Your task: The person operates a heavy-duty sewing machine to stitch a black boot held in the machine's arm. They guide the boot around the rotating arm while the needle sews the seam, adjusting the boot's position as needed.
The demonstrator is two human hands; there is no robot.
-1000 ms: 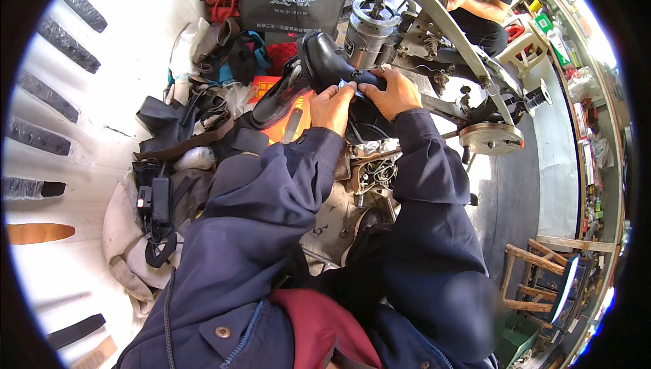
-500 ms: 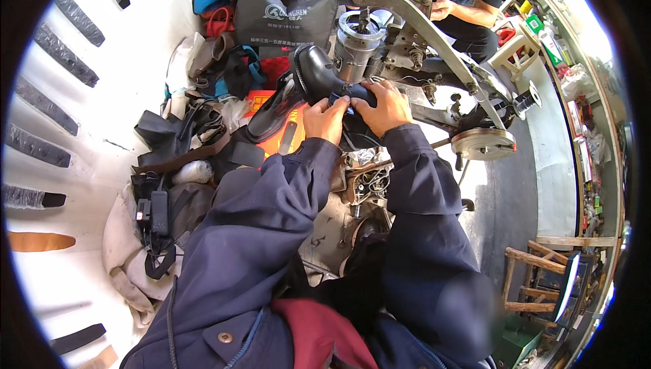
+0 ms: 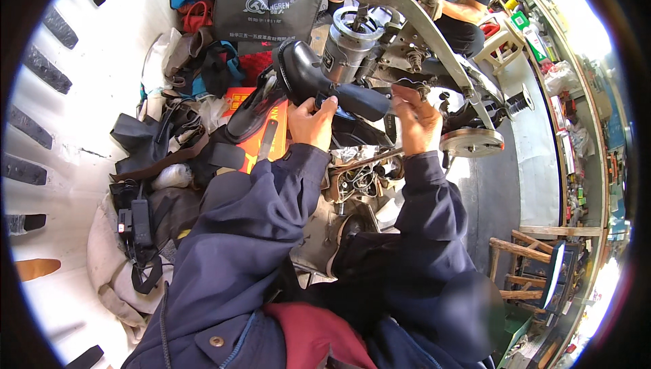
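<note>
A black leather boot point(image 3: 298, 74) lies tilted against the arm of a cast-metal shoe-sewing machine point(image 3: 407, 20). Its dark shaft point(image 3: 366, 100) reaches to the right under the machine's head. My left hand point(image 3: 312, 122) is closed on the near edge of the boot, with the thumb on top. To the right of the shaft, my right hand point(image 3: 419, 119) is apart from the boot, close below the machine's spring and needle parts. Its fingers are bent together and slightly blurred; whatever is between them is too small to make out.
Another black shoe point(image 3: 254, 115) lies on an orange box point(image 3: 266, 140) at the left, among leather scraps. A dark grey bag point(image 3: 268, 4) stands behind. A handwheel point(image 3: 472, 142) juts out at the right. Across the machine sits another person point(image 3: 454, 13). A wooden stool point(image 3: 525, 267) stands lower right.
My right hand has left the boot and moved right, toward the machine's needle parts. My left hand keeps hold of the boot. The whole view has shifted slightly.
</note>
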